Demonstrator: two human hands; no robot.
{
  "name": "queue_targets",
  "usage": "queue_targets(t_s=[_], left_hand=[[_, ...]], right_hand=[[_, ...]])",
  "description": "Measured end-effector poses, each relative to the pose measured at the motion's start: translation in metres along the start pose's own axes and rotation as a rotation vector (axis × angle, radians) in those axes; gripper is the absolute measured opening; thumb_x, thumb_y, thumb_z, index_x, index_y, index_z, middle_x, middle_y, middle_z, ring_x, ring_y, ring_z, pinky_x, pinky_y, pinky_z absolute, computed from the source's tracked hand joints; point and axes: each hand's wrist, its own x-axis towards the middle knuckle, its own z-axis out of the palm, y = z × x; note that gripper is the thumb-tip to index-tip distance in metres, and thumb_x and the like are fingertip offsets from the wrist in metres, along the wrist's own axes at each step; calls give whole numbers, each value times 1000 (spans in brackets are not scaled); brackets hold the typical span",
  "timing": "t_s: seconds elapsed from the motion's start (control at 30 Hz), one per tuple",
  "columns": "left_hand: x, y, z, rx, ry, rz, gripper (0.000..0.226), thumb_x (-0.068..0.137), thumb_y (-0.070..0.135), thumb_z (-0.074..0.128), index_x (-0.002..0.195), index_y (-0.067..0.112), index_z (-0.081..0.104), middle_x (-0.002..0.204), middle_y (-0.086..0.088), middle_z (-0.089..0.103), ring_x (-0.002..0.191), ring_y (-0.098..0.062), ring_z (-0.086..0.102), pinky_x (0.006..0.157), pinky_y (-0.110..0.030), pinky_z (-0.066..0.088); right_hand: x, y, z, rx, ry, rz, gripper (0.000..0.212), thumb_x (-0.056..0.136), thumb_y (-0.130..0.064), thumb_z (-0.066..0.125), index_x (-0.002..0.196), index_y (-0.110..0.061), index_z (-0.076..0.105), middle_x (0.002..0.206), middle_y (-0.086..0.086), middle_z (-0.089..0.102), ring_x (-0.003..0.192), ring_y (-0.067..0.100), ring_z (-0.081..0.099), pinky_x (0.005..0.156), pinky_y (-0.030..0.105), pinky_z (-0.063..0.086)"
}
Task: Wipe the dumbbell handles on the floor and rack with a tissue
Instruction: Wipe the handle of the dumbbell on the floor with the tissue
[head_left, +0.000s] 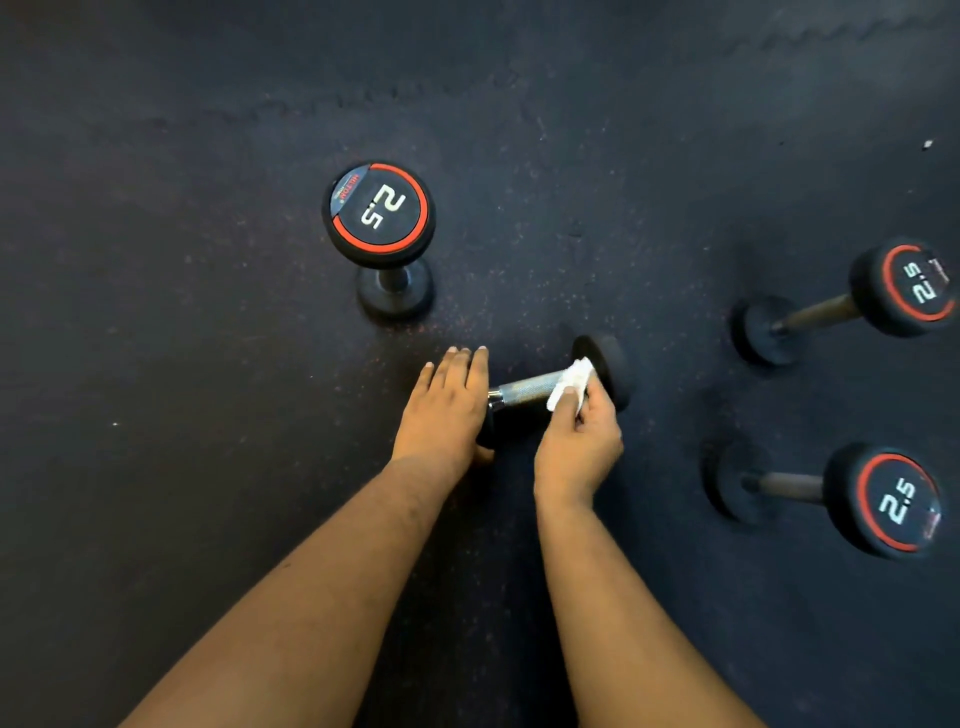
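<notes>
A small black dumbbell lies on its side on the dark floor, its knurled metal handle (522, 389) showing between my hands. My left hand (447, 410) rests flat, fingers straight, on the near weight head and hides most of it. My right hand (579, 436) pinches a folded white tissue (569, 382) against the handle's far end, close to the other black head (605, 366).
Three more 2.5 dumbbells stand upright on the speckled rubber floor (208, 364): one (382, 218) at the centre left, one (904, 288) at the right, one (883, 501) at the lower right. No rack is in view.
</notes>
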Motion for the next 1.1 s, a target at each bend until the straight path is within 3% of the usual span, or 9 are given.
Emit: queue_targets(t_s=[0.07,0.17,0.23,0.33,0.5,0.63,0.83,0.97,1.1], left_hand=[[-1,0,0,-5,1,2,129,71,40,87,159,8,-1,164,-13,18,155,-26,11,127,-42,11],[-2,1,1,-9,0,12,132,70,41,88,159,7,-2,164,-13,17,155,-26,10,127,-43,13],[-2,0,1,-14,-3,16,132,70,41,88,159,7,-3,165,-13,17,155,-25,10,127,-42,13],[-1,-2,-2,-43,-2,11,127,73,42,85,160,8,-2,166,-13,16,156,-25,9,127,-41,12],[0,-1,-3,-61,-13,11,128,71,42,85,160,7,0,165,-13,17,155,-25,10,127,-41,11],[1,-2,-5,-56,-25,12,125,74,41,85,160,7,1,166,-13,17,156,-24,9,127,-41,11],[0,-1,-1,-23,-15,20,132,70,44,87,159,6,-2,165,-12,17,155,-25,9,127,-42,12],[-5,0,0,39,-4,31,130,72,44,86,159,5,-2,165,-14,16,156,-26,9,127,-42,12],[-4,0,1,16,7,30,123,76,38,84,159,6,-1,165,-13,16,156,-25,9,127,-41,12]], right_hand=[[11,2,-6,-227,-119,-289,39,99,-8,56,135,-21,64,131,-4,66,120,6,60,103,20,47],[36,13,-4,-516,-396,-500,41,98,0,52,134,-14,63,143,9,58,139,22,48,118,35,36],[30,18,-2,-794,-611,-701,53,92,-1,51,144,-9,51,151,13,49,147,30,36,122,46,23],[9,26,-8,-882,-812,-853,74,90,-7,53,158,-10,25,166,7,22,155,24,10,124,50,5],[14,27,-11,-999,-558,-703,83,88,-6,52,161,-15,13,168,5,13,155,26,5,123,57,7],[-7,28,-6,-903,-737,-808,75,94,-8,47,160,-13,12,168,3,12,155,20,2,125,53,7],[22,28,-13,-1014,-430,-668,71,86,-5,59,153,-13,35,160,9,33,151,29,24,121,50,25],[25,-2,16,-1088,-644,-768,37,93,-16,52,129,-17,55,130,5,58,133,26,46,122,48,19],[27,-2,9,-931,-862,-837,58,86,-11,58,144,-12,47,143,7,52,141,26,41,125,48,14]])
